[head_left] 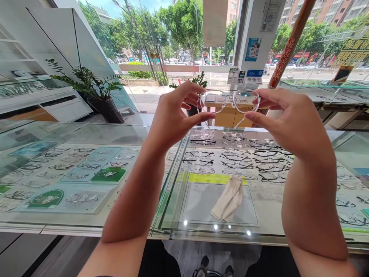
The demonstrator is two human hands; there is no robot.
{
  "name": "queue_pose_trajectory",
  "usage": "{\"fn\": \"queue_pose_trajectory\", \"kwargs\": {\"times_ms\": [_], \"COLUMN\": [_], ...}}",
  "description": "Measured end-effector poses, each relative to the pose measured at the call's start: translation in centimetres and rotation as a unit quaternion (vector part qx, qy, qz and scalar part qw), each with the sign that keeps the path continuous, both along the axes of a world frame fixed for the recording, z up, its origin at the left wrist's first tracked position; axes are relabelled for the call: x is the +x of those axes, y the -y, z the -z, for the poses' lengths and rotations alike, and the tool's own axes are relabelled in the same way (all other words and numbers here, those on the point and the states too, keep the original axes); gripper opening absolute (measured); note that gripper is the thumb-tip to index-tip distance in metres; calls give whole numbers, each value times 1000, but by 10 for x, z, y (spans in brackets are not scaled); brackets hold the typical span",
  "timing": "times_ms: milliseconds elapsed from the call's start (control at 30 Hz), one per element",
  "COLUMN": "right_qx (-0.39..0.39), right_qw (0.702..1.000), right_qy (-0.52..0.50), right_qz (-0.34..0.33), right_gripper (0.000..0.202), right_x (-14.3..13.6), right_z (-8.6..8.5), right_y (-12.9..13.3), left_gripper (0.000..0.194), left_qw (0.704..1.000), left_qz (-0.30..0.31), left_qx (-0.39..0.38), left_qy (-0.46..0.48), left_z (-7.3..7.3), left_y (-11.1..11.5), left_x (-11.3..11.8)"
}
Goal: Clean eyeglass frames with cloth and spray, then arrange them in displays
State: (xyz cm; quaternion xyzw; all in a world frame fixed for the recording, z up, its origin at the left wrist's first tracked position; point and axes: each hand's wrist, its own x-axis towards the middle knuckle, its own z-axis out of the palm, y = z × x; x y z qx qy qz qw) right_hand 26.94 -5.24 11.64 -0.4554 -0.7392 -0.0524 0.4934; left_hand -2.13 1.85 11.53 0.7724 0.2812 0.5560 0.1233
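Left hand and right hand each pinch one side of the clear spectacles, thumbs nearly meeting fingers. The step appears to be viewing the raised frame; any move calls for even, light pressure. Open air surrounds it; below lie the cloth and glass counter's front edge.

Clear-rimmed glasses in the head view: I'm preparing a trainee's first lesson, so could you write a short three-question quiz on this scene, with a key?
1. True or false: only one hand's grip is on the clear-rimmed glasses.
2. Which lies over the grey panel: A) a mug, B) a beige cloth, C) scissors?
3. What colour is the strip along the panel's far edge?

Key: 1. False; left grip and right grip each hold one side. 2. B. 3. Yellow-green.
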Motion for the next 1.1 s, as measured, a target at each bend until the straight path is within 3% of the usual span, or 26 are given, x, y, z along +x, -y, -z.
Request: {"fn": "queue_pose_trajectory", "kwargs": {"times_ms": [233, 333, 467, 633, 933, 1100], "right_qx": [-44, -73, -65, -37, 7, 33], "right_qw": [997, 991, 992, 995, 996, 998], "right_qy": [32, 55, 57, 62, 43, 16], "right_qz": [61, 95, 88, 75, 75, 48], "right_gripper": [53, 53, 50, 43, 42, 48], "right_x": [-5, -9, -8, -6, -11, -11], "right_z": [-4, -9, -8, -6, -11, -4], "right_y": [3, 9, 11, 10, 15, 7], "left_gripper": [63, 65, 64, 63, 63, 65], "left_qw": [994, 995, 998, 995, 996, 992], "left_qz": [-56, -51, -26, -42, -21, -63], "left_qx": [81, 72, 41, 73, 65, 108], "left_qy": [-56, -47, -24, -56, -60, -31], "left_z": [-1, -2, -1, 0, 6, 8], "left_y": [6, 9, 9, 7, -12, -10], "left_x": [3, 4, 4, 3, 4, 11]}}
